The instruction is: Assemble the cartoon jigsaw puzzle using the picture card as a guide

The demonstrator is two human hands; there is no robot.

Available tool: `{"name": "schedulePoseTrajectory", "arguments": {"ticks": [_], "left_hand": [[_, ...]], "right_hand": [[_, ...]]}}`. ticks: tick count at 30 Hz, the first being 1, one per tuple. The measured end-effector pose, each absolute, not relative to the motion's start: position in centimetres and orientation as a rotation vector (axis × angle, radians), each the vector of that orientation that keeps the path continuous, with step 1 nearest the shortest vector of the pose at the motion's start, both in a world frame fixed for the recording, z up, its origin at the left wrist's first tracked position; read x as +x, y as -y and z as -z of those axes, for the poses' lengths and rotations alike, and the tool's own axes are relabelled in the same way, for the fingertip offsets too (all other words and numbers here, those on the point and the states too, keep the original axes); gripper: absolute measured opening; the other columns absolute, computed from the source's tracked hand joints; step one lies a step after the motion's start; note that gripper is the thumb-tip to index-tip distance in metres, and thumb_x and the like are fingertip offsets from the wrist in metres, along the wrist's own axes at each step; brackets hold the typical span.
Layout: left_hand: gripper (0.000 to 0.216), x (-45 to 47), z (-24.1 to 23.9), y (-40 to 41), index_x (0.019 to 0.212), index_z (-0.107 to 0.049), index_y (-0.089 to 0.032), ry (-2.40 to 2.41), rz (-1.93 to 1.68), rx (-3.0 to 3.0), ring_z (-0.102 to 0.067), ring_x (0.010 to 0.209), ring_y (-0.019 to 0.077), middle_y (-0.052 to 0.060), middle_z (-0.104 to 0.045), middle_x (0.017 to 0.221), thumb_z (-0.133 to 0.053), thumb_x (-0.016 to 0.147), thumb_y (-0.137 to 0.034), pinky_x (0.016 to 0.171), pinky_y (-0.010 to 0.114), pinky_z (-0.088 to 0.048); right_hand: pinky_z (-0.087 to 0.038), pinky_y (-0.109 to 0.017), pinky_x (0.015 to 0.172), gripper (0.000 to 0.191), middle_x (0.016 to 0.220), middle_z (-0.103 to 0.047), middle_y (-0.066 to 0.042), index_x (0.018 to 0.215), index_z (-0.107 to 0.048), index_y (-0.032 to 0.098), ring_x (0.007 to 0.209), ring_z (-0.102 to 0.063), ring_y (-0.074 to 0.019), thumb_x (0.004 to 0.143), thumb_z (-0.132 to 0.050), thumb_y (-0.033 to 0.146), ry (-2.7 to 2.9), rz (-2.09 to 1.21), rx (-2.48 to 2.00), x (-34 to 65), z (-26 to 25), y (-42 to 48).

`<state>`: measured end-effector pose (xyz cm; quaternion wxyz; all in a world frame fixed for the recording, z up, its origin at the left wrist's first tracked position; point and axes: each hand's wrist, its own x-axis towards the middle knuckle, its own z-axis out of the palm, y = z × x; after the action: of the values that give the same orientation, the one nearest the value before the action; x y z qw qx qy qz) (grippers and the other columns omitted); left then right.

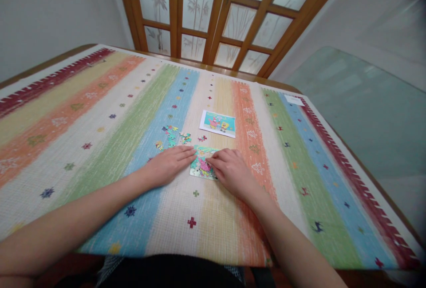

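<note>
A partly filled jigsaw puzzle (pixel 203 167) with pink and teal pieces lies in front of me on the striped tablecloth. My left hand (pixel 171 163) rests flat beside it, fingers stretched out and the tips at its left edge. Over the puzzle's right side is my right hand (pixel 229 168), thumb and fingers pinched together at the surface. Whatever is between those fingertips is hidden. Loose puzzle pieces (pixel 171 137) are scattered beyond my left hand, with a few more (pixel 185 137) close to the puzzle. Behind it lies a picture card (pixel 218 124) showing cartoon figures.
The tablecloth (pixel 126 155) has coloured stripes and small printed figures. A white slip of paper (pixel 294 100) lies near the table's far right corner. Wooden doors with glass panes (pixel 206 17) stand past the far edge, and a pale glassy panel (pixel 362 115) is at the right.
</note>
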<state>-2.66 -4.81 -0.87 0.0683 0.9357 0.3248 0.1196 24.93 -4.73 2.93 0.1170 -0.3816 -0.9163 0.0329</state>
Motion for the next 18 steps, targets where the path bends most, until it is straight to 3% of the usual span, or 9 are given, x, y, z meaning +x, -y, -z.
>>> {"name": "schedulePoseTrajectory", "arguments": {"ticks": [8, 18], "left_hand": [[0.050, -2.39, 0.98, 5.44, 0.152, -0.039, -0.021, -1.000, -0.198, 2.842, -0.034, 0.149, 0.0211, 0.007, -0.039, 0.160, -0.036, 0.103, -0.015, 0.121, 0.039, -0.028], [0.049, -2.17, 0.89, 5.61, 0.152, -0.039, -0.018, -0.999, -0.148, 2.841, -0.033, 0.149, 0.0221, 0.010, -0.038, 0.160, -0.035, 0.103, -0.014, 0.122, 0.039, -0.027]], "right_hand": [[-0.033, -0.036, 0.083, 0.017, 0.103, -0.071, -0.005, 0.110, -0.073, 0.022, 0.097, -0.055, -0.0219, 0.096, -0.063, 0.019, 2.762, 0.037, -1.121, 24.70, -2.99, 5.08], [-0.034, -0.036, 0.084, 0.014, 0.103, -0.071, -0.006, 0.105, -0.073, 0.020, 0.096, -0.056, -0.0228, 0.094, -0.065, 0.017, 2.794, 0.024, -1.158, 24.30, -3.25, 5.23]]}}
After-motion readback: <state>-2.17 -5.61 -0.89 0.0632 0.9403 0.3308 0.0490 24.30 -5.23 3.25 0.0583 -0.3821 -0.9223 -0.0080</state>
